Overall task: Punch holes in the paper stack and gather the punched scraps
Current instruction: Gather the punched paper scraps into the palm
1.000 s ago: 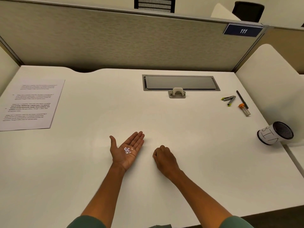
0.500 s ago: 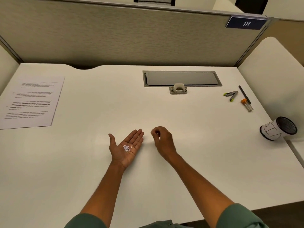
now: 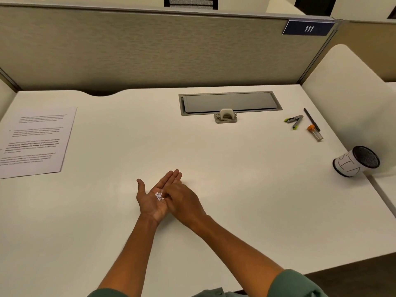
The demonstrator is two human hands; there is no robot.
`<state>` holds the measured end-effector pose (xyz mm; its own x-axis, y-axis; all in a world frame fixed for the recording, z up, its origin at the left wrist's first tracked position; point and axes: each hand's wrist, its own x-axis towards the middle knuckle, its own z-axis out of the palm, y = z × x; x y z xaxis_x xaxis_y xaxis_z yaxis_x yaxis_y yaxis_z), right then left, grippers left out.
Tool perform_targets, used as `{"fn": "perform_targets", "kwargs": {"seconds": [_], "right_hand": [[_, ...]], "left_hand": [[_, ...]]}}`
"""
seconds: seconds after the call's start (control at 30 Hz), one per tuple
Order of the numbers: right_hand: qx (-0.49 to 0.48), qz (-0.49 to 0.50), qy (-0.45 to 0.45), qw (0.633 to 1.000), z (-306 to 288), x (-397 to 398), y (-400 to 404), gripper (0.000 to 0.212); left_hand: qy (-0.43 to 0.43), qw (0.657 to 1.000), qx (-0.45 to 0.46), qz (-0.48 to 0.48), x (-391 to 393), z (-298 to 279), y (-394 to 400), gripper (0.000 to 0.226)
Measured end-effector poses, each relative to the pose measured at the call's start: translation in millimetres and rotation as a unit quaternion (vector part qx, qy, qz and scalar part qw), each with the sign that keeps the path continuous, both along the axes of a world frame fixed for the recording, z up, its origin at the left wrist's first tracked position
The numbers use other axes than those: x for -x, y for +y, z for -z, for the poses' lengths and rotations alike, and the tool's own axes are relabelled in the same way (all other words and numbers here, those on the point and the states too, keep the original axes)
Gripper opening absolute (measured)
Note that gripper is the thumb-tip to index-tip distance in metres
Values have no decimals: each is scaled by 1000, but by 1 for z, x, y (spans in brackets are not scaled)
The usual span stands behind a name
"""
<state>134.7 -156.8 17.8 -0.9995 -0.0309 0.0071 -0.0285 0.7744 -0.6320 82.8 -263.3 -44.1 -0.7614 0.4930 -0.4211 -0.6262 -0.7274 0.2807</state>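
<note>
Scraps (image 3: 159, 196), a small heap of punched paper dots, lie in the upturned left hand (image 3: 154, 199), which is spread flat on the worktop (image 3: 235, 168). The right hand (image 3: 184, 202) overlaps it, fingertips pinched at the heap; whether they hold a dot I cannot tell. Such light bits could spill if the palm tilts or a finger flicks them. The paper stack (image 3: 35, 142) lies well apart at far left, the hole punch (image 3: 225, 116) beyond the hands.
</note>
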Motion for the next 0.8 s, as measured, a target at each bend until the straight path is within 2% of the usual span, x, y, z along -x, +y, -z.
{"fn": "perform_targets", "kwargs": {"seconds": [0.1,0.2,0.27,0.3,0.33,0.37,0.4,0.47,0.5,0.53,0.6,0.67,0.8], "right_hand": [[40,19,23,999,5,-5,7,17],[115,98,36,988,11,-7,22,13],[192,185,24,963,14,-8,35,13],[242,239,-1,940,16,-8,42,12],[308,295,-38,904,18,-8,47,12],[394,346,-74,848,18,-7,53,13],[494,382,-101,775,19,-6,58,17],[664,405,-119,617,20,-5,65,34],[716,398,-123,560,20,-6,67,42],[752,387,-122,519,20,-8,68,47],[802,351,-113,470,18,-10,68,52],[830,312,-109,450,14,-9,68,56],[867,261,-71,418,8,-6,78,54]], "left_hand": [[-10,1000,-14,-8,1,-1,1,99],[-27,999,-38,-15,0,-3,2,97],[-35,998,-52,-19,-1,-6,3,98],[-36,998,-57,-20,-2,-7,4,100],[-34,998,-59,-19,-3,-10,7,101],[-30,998,-59,-15,-3,-14,11,103],[-27,998,-61,-11,-4,-18,17,104],[-20,997,-69,-4,-7,-31,30,106],[-15,997,-72,1,-9,-37,37,106],[-7,997,-71,8,-11,-44,46,107],[14,997,-66,28,-15,-58,64,106],[48,996,-51,58,-19,-70,80,104],[168,973,103,119,-30,-83,113,88]]}}
